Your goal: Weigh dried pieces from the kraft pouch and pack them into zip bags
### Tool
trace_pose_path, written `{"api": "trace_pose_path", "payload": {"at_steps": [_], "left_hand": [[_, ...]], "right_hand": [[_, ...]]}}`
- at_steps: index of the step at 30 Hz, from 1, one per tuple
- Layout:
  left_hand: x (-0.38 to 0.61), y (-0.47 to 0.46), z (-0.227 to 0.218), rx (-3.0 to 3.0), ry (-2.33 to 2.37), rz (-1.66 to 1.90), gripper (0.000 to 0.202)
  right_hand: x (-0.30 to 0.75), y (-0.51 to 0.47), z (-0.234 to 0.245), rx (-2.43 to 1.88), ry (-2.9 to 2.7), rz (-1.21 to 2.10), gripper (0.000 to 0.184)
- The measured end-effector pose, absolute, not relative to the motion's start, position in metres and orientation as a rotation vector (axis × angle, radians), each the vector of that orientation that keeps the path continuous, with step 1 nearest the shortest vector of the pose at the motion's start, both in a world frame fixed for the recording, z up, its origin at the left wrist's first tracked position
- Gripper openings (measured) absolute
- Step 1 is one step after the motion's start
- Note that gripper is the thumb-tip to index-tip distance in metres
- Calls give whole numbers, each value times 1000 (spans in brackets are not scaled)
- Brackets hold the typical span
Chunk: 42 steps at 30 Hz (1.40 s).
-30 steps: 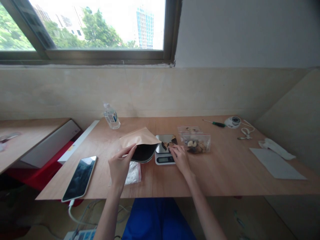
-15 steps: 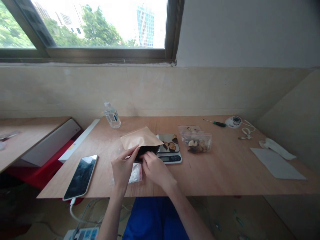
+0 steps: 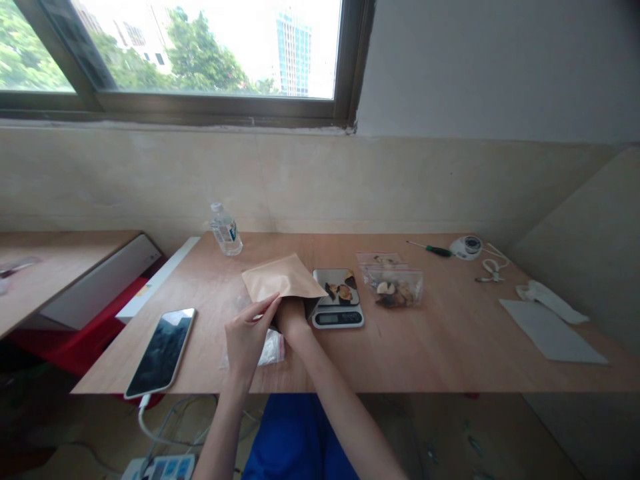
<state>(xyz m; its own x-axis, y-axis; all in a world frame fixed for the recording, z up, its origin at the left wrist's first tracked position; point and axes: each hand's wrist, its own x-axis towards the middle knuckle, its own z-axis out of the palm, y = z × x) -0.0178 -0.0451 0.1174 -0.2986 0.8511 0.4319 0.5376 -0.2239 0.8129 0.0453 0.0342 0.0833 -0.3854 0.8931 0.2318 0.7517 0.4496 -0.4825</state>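
A brown kraft paper bag [image 3: 283, 277] lies tilted with its dark mouth toward me. My left hand [image 3: 247, 333] pinches the near edge of its mouth between thumb and fingers. My right hand [image 3: 293, 320] reaches inside the bag; its fingers are hidden there. Just right of the bag stands a small digital scale [image 3: 339, 318], with several dried brown slices [image 3: 345, 292] on its metal plate. Under my hands lies a clear zip bag [image 3: 271, 350], partly covered.
Clear zip bags [image 3: 399, 287] of dried slices lie right of the scale. A phone [image 3: 163, 353] on a cable is at the left, a water bottle [image 3: 227, 232] at the back. A screwdriver [image 3: 437, 251], a white dome camera [image 3: 467, 247] and a paper sheet [image 3: 555, 332] lie at the right.
My right hand has gone deeper into the paper bag, so its fingers are now out of sight. The left hand keeps its pinch on the bag's edge.
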Motion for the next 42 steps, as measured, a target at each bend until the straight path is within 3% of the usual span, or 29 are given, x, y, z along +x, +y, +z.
{"api": "trace_pose_path", "payload": {"at_steps": [9, 17, 21, 26, 34, 38, 42], "left_hand": [[-17, -44, 117, 1709, 1753, 1486, 19], [-28, -38, 121, 1682, 1822, 1463, 23], [-33, -33, 129, 1659, 1927, 1487, 25], [-38, -29, 137, 1601, 2042, 1486, 26], [-45, -28, 138, 1630, 2014, 1520, 26], [-44, -29, 138, 1592, 2035, 1499, 26], [-42, -29, 138, 1581, 2007, 1489, 26]], "right_hand": [[60, 21, 77, -1624, -2225, 456, 32], [116, -47, 119, -1090, -1874, 761, 14], [147, -65, 109, -950, -1559, 880, 29], [170, -38, 71, -1203, -1413, 643, 27], [170, 13, 62, -1499, -1945, 26, 8], [169, 19, 59, -1617, -2043, -68, 4], [172, 15, 54, -1601, -1981, -91, 13]]}}
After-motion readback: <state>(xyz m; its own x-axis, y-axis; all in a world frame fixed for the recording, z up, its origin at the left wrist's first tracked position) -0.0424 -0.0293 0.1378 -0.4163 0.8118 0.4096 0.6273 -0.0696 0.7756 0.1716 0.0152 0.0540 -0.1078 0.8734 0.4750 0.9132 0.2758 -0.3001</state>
